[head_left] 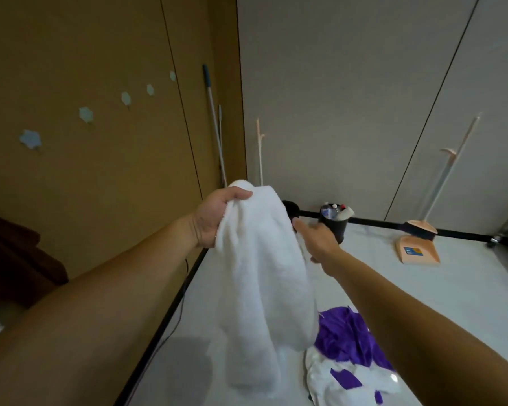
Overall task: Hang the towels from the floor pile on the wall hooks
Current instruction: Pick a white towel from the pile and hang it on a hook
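Note:
A white towel [261, 276] hangs in front of me, lifted off the floor. My left hand [217, 215] grips its top edge. My right hand [317, 238] reaches to the towel's right side; its fingers touch the cloth, and whether they grip it is hidden by the fabric. Below lies the floor pile: a purple towel [346, 338] and a white cloth with purple patches [343, 379]. Several pale flower-shaped wall hooks [86, 114] run in a rising row along the brown wall on the left, all bare.
A mop handle [216, 124] leans in the corner. A black bin with bottles [335, 221] stands by the far wall, with an orange dustpan and brush [417, 244] to its right. A dark brown cloth mass [15, 259] is at the left edge. A black cable runs along the baseboard.

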Demonstrator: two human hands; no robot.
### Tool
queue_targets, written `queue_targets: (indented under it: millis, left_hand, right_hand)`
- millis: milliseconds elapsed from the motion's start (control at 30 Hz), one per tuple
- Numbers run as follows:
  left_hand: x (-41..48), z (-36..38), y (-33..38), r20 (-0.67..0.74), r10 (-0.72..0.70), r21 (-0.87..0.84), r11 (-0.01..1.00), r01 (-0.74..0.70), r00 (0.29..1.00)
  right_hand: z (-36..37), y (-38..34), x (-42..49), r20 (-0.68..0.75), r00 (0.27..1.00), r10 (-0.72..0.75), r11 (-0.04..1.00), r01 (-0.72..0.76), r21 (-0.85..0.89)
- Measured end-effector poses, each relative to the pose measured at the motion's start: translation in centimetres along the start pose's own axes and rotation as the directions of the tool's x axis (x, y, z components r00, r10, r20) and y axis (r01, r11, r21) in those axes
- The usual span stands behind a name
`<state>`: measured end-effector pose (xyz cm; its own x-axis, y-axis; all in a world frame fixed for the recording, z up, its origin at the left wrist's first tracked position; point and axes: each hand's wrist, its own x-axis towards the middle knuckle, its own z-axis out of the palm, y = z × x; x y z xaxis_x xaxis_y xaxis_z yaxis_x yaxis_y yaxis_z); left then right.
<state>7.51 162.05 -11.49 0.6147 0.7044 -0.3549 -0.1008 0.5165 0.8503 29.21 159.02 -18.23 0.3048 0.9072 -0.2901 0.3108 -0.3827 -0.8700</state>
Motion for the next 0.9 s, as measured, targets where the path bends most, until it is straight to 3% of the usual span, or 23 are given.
queue_targets:
  millis: [67,100,200,300,367,467,567,667,767,900]
  left_hand:
    - [0.0,0.3,0.2,-0.017,0.064,-0.049,0.997,-0.065,0.998]
    - [0.1,0.5,0.2,-0.022,0.089,-0.067,0.994,-0.090,0.996]
    - [-0.1,1.2,0.2,-0.022,0.124,-0.098,0.987,-0.126,0.992]
    - [-0.9,1.1,0.0,-0.031,0.119,-0.068,0.990,-0.121,0.992]
    - [-1.8,0.3,-0.2,-0.065,0.110,-0.020,0.994,-0.111,0.992]
    - [-3.5,-1.3,-0.5,-0.149,0.128,0.074,0.990,-0.118,0.981]
    - [-5.3,-4.2,-1.1,-0.371,0.147,0.139,0.985,-0.102,0.917]
    - [-6.8,-7.1,-1.6,-0.598,0.132,0.110,0.990,-0.082,0.791]
    - [-7.9,-8.7,-1.7,-0.720,0.165,0.075,0.984,-0.160,0.675]
    - [-9.1,-10.0,-1.5,-0.817,0.172,0.116,0.984,-0.135,0.550]
  right_hand:
    - [-0.2,1.1,-0.4,0.186,0.967,0.173,0.970,-0.200,0.136]
    - [-0.4,1.5,-0.5,0.313,0.930,0.192,0.949,-0.257,0.181]
    - [-0.6,1.8,-1.4,0.627,0.777,0.058,0.875,-0.342,0.343]
    - [-0.2,1.1,-2.0,0.717,0.693,-0.075,0.824,-0.362,0.436]
    - [0.1,0.0,-2.4,0.696,0.703,-0.145,0.744,-0.386,0.545]
    - [0.1,-1.5,-2.0,0.523,0.840,-0.147,0.631,-0.328,0.703]
    - [-0.5,-2.3,-0.9,0.347,0.936,-0.054,0.577,-0.255,0.776]
    - [-1.4,-3.1,-0.4,0.255,0.967,0.019,0.582,-0.218,0.783]
    - [-1.9,-4.1,-0.4,0.192,0.981,0.009,0.593,-0.160,0.789]
    - [-1.9,-5.6,-0.6,0.128,0.991,-0.037,0.729,-0.061,0.682]
